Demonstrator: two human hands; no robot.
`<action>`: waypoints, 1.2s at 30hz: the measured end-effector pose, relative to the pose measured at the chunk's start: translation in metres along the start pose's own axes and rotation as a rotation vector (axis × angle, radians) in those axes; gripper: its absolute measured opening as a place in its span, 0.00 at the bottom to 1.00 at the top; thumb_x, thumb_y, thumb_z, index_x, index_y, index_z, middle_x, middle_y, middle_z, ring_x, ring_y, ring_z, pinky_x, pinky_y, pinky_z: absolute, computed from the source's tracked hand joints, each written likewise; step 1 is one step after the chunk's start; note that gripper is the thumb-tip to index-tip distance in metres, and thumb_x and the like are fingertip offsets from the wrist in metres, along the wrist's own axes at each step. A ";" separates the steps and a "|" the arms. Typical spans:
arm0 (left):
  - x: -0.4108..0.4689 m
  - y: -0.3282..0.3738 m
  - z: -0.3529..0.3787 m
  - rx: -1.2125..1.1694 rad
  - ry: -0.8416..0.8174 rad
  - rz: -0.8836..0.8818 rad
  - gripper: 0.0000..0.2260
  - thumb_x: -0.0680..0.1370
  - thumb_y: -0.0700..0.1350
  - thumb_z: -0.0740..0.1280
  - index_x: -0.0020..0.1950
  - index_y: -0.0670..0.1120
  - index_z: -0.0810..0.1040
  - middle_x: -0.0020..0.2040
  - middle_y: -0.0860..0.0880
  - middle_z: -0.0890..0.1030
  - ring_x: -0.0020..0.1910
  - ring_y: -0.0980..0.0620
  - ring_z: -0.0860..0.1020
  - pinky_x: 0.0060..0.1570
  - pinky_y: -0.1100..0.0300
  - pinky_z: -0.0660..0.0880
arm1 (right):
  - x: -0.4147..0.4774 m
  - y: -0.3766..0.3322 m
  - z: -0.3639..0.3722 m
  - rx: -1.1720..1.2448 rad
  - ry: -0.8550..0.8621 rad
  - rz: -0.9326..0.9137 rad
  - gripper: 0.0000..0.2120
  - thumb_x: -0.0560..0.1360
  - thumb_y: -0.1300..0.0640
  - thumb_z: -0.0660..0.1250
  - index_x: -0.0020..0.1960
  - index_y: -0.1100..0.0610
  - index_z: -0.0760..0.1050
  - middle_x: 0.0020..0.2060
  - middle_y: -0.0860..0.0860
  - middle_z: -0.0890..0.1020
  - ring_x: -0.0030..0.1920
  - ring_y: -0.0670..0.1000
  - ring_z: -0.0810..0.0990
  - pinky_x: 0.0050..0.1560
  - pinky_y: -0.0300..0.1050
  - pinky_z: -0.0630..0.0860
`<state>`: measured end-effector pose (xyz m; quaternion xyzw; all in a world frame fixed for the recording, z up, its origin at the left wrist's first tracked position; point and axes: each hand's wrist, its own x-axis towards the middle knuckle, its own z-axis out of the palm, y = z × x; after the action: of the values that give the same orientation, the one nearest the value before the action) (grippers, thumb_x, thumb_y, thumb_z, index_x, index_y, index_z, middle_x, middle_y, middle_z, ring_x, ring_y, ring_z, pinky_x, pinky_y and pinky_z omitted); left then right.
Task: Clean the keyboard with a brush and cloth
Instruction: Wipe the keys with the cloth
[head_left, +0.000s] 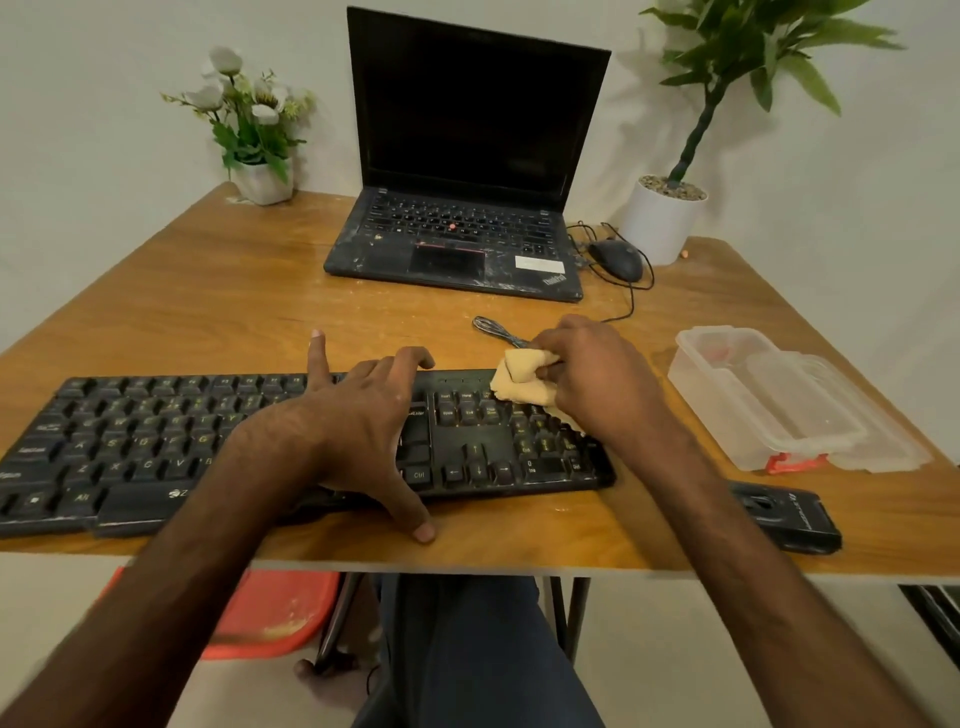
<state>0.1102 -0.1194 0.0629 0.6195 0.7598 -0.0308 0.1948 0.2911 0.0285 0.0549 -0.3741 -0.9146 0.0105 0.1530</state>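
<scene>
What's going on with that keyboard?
A person is wiping a black keyboard on the wooden table. Their right hand grips a bunched tan cloth against the keys at the keyboard's far right end. Their left hand lies spread over the middle of the keyboard, seemingly steadying it. An open laptop sits behind.

Wooden table (208, 291), orange-brown, pale smears on top. At far centre, open black laptop (467, 130), screen dark, palm rest flecked white. Just right of it, black corded mouse (617, 258), cord looped loosely around. Far right corner: white pot (662, 223) with pebbles and tall green plant. Far left corner: small white pot (262, 183) of white flowers. Right side: clear plastic box (769, 395), red clasp at near end, clear lid (878, 441) touching it on the right. Near right edge: black device (784, 517), lying flat; kind unclear. Below table on left: red-orange plastic piece (275, 613), partly hidden.
</scene>
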 end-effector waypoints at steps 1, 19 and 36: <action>-0.001 -0.001 0.000 0.011 -0.010 -0.011 0.66 0.55 0.70 0.78 0.78 0.54 0.39 0.81 0.50 0.56 0.81 0.49 0.50 0.68 0.31 0.25 | 0.003 0.000 -0.002 0.025 0.017 0.017 0.16 0.76 0.59 0.71 0.62 0.49 0.79 0.52 0.48 0.78 0.54 0.50 0.77 0.48 0.48 0.75; 0.005 0.006 -0.003 0.158 -0.098 -0.074 0.67 0.58 0.72 0.75 0.81 0.49 0.36 0.82 0.50 0.46 0.81 0.48 0.44 0.70 0.30 0.29 | -0.024 -0.045 0.008 0.022 -0.053 -0.445 0.22 0.75 0.57 0.71 0.67 0.46 0.73 0.56 0.48 0.74 0.54 0.48 0.72 0.44 0.41 0.66; 0.004 0.009 -0.004 0.171 -0.122 -0.091 0.68 0.59 0.71 0.76 0.80 0.48 0.34 0.82 0.50 0.46 0.81 0.48 0.44 0.70 0.30 0.28 | 0.008 -0.007 0.012 0.171 0.023 -0.135 0.12 0.76 0.61 0.71 0.58 0.52 0.81 0.51 0.48 0.79 0.52 0.49 0.77 0.51 0.45 0.73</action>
<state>0.1174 -0.1127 0.0672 0.5959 0.7683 -0.1420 0.1856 0.2769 0.0301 0.0466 -0.2974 -0.9317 0.0741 0.1950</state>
